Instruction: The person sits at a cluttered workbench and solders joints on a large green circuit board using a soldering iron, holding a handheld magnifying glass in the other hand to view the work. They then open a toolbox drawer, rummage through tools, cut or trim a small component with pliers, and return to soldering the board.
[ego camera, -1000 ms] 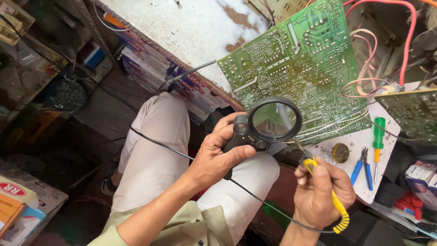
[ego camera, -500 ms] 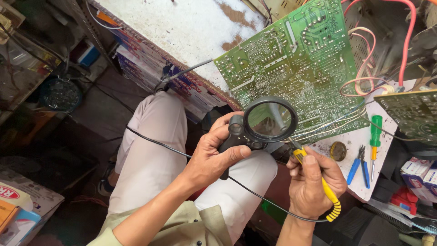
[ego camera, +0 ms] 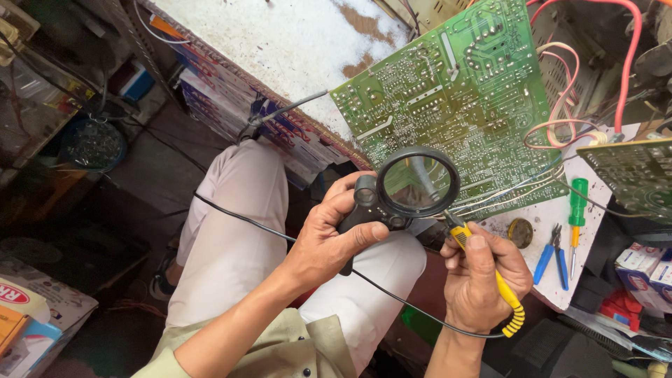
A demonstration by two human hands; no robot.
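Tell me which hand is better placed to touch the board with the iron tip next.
Probably the right hand: it holds the yellow iron, whose tip points at the board edge. The left hand holds the magnifier over that spot.

Glossy glass lens in a matt black plastic magnifier (ego camera: 409, 189). Yellow plastic handle on the soldering iron (ego camera: 490, 276), ribbed at the tail. Green circuit board (ego camera: 455, 98), smooth, dotted with dull silver solder. Rough, chipped white worktop (ego camera: 280, 49), brown patches showing through. Shiny green plastic on the screwdriver (ego camera: 577, 210); blue plastic grips on the pliers (ego camera: 551, 255). Soft, matt pale cloth trousers (ego camera: 238, 238).
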